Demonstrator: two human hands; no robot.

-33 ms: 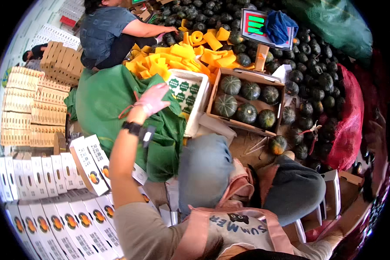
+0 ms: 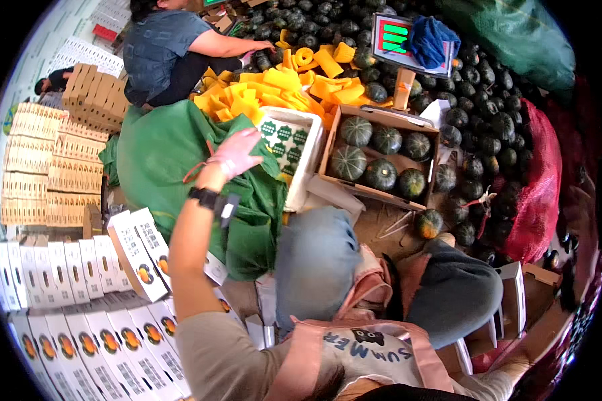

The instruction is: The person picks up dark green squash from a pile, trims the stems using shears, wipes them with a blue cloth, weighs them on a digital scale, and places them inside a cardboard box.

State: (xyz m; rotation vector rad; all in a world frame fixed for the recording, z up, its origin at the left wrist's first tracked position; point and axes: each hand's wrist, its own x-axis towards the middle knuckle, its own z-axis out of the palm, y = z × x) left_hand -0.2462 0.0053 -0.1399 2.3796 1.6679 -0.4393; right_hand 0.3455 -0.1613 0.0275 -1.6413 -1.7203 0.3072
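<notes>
My left hand (image 2: pixel 235 155) reaches forward with its fingers spread, over the edge of a green woven sack (image 2: pixel 174 150) and beside a white foam box (image 2: pixel 314 127). Nothing is in its grasp; whether it touches the sack I cannot tell. Inside the foam box lie sheets of green and white labels (image 2: pixel 289 142). Right of it, an open cardboard box (image 2: pixel 374 189) holds several dark green striped squashes (image 2: pixel 348 163). At the lower right my right arm (image 2: pixel 498 382) runs off to the side, and its hand does not show.
Yellow foam sheets (image 2: pixel 274 87) are heaped behind the foam box. A scale display (image 2: pixel 396 41) with a blue cloth stands behind the squash box. Loose squashes (image 2: pixel 475 127) pile up right, beside a red mesh sack (image 2: pixel 532 194). Stacked cartons (image 2: pixel 100 341) fill the left; a person (image 2: pixel 160 50) sits beyond.
</notes>
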